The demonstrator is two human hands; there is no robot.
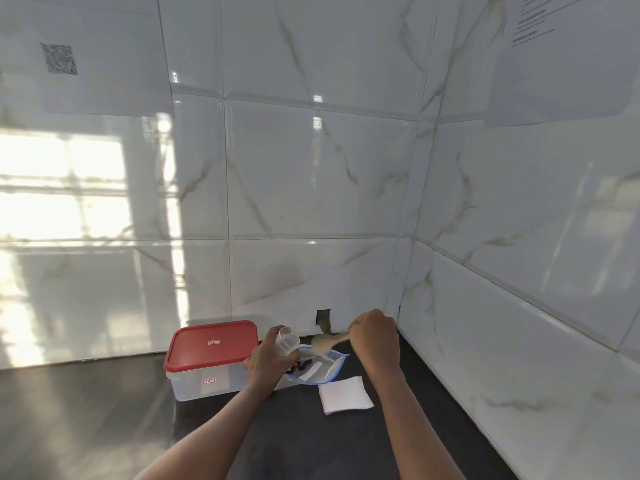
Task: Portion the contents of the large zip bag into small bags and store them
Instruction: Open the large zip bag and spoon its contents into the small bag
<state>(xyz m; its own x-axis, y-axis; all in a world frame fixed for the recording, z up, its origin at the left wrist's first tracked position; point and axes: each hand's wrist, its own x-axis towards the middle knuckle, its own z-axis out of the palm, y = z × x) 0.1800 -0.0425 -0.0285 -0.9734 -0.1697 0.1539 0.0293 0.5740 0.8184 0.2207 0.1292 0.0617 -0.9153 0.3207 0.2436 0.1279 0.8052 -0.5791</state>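
Marble-tiled walls meet at a corner behind a dark tabletop [104, 410]. Near that corner lies the large zip bag [317, 367], mouth open, dark pieces inside. The right hand [375, 337], grip closed on a wooden spoon [325, 342], reaches into it, likely to scoop. The left hand [270, 358] grips a clear cup [287, 339] just beside the bag, ready to receive. Small bags [344, 394] lie nearer; a red-lidded container [211, 358] stands left.

We can't identify the dark bits inside the large zip bag [317, 367], too small. Left hand [268, 360] hides the bag's near corner. Right hand [375, 337] covers the wooden scoop [327, 342] handle. Wall sheet [561, 53] text unreadable, cut off top-right.
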